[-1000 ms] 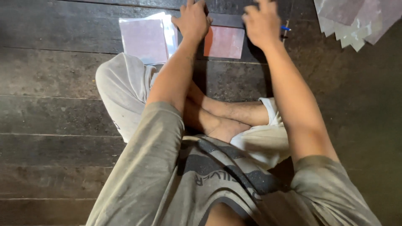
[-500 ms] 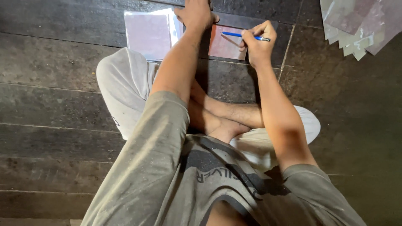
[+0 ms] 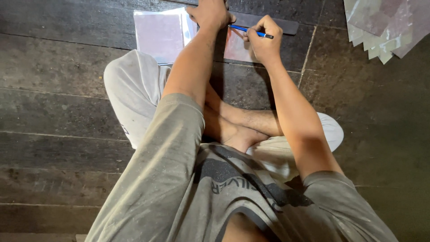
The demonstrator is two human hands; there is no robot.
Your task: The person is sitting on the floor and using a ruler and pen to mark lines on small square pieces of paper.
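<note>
Person sits cross-legged on the dark plank floor (image 3: 58, 107), working at the top edge of view.

Right hand (image 3: 264, 42) is clenched around a blue pen (image 3: 251, 31), tip pointing left toward the left hand, over a small pinkish-red sheet (image 3: 234, 47). Left hand (image 3: 210, 13) lies flat, fingers spread, pressing down at the head of that sheet against a dark flat strip (image 3: 273, 24) that looks like a ruler; not gripping anything that I can see.

Risks as I judge them:
- Strip is pinned at one end only. If the pen pushes sideways against it, the far end could pivot and the line goes crooked.
- Sheet is mostly covered by forearm and fist; hand shadow hides the pen tip, so it's easy to drift off the mark.
- Plank seams under the thin sheet could make the pen skip or puncture.

Packages and sheets:
- Left of the hands: a stack of pale lilac square sheets in a clear glossy sleeve (image 3: 161, 36), lying flat.
- Top right corner: a fanned pile of transparent greyish-pink sleeves (image 3: 380, 27), well apart from the hands.
- No labels legible at this distance.
</note>
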